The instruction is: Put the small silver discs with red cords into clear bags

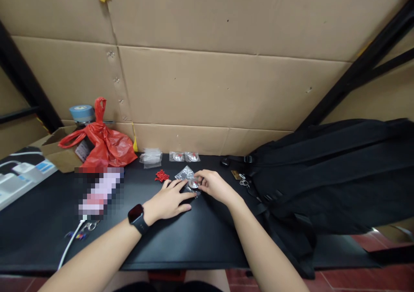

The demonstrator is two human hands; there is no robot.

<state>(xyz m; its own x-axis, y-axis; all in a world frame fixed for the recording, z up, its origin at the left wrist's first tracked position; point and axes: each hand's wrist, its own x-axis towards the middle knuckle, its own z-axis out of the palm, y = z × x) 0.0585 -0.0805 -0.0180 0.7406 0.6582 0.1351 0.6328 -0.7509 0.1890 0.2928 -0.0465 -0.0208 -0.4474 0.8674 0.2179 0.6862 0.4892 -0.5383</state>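
My left hand (171, 201), with a dark watch on the wrist, lies palm down with its fingers spread. Its fingertips touch a small clear plastic bag (185, 173) on the black table. My right hand (211, 184) pinches a small round silvery piece (194, 183) with a bit of red on it, at the bag's right side. Fingers partly cover it, and whether it sits inside the bag I cannot tell. Left of the bag lies a little pile of red pieces (161, 176). Two bagged round silvery pieces (177, 156) rest side by side behind.
A stack of clear bags (151, 157) lies at the back. On the left are a red plastic bag (106, 143), a cardboard box (63, 152), a white power strip (30, 180) and a white cable (71, 239). A black backpack (336, 171) covers the right side, with keys (243, 180) beside it.
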